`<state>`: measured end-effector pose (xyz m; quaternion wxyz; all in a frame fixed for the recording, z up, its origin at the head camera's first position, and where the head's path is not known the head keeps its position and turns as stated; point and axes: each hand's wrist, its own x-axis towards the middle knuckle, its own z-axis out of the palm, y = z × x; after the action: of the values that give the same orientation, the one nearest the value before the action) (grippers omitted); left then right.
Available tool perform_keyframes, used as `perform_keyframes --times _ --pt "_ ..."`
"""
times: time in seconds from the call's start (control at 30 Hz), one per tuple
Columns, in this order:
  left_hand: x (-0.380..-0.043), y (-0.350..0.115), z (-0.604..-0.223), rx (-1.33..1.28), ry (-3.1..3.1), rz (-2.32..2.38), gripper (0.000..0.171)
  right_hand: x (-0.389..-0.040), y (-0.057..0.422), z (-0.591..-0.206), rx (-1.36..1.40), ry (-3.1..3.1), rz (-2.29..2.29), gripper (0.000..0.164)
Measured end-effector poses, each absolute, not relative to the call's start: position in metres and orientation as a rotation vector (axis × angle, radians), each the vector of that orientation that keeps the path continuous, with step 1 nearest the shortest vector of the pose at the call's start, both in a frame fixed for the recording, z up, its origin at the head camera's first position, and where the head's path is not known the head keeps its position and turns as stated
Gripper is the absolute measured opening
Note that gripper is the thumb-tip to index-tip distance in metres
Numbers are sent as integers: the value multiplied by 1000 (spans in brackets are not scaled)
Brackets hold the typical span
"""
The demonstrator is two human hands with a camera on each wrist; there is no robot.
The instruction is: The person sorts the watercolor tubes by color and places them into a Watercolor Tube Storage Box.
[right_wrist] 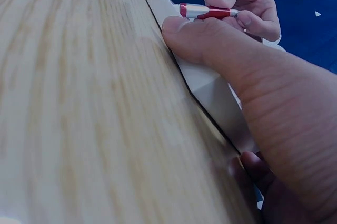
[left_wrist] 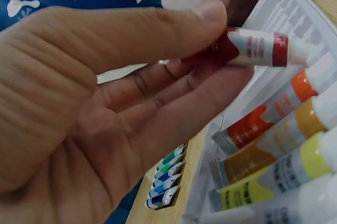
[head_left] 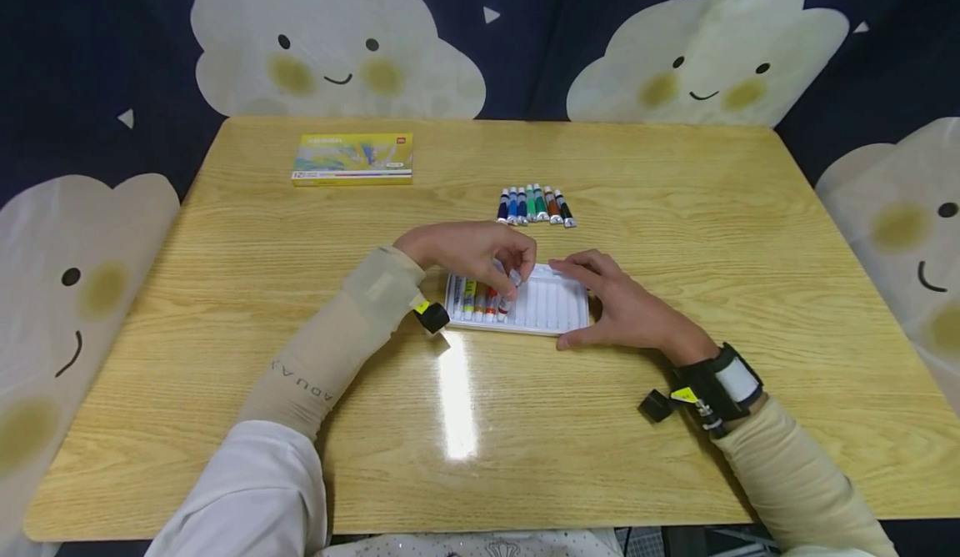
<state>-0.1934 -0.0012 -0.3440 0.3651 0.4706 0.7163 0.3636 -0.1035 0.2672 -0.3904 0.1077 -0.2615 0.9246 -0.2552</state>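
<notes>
My left hand (head_left: 476, 248) is over the left part of a white plastic tray (head_left: 555, 305). Between thumb and fingers it pinches a dark red paint tube (left_wrist: 258, 48), whose white cap points down toward the tray's near side. Left of that tube, several tubes lie side by side in the slots: a red-orange one (left_wrist: 266, 116), an ochre one (left_wrist: 274, 142), a yellow one (left_wrist: 276, 174) and a white one (left_wrist: 295, 205). My right hand (head_left: 622, 307) grips the tray's right end, thumb along the near edge (right_wrist: 181, 32) and fingers at the far corner.
Beyond the tray, a row of blue, green, brown and black paint tubes (head_left: 536, 205) lies on the wooden table (head_left: 675, 207). A yellow paint box (head_left: 352, 159) is at the back left. A cloud-patterned dark blue curtain (head_left: 528, 40) borders the table.
</notes>
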Motion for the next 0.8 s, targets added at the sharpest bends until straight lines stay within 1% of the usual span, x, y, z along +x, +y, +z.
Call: perform_keyframes --times 0.53,0.8 --pt "-193 -2 -344 1193 1823 899 18 -103 266 -390 -761 2723 -747 103" --pt "-184 4 -333 1324 2066 550 10 -103 267 -390 -761 2723 -738 104"
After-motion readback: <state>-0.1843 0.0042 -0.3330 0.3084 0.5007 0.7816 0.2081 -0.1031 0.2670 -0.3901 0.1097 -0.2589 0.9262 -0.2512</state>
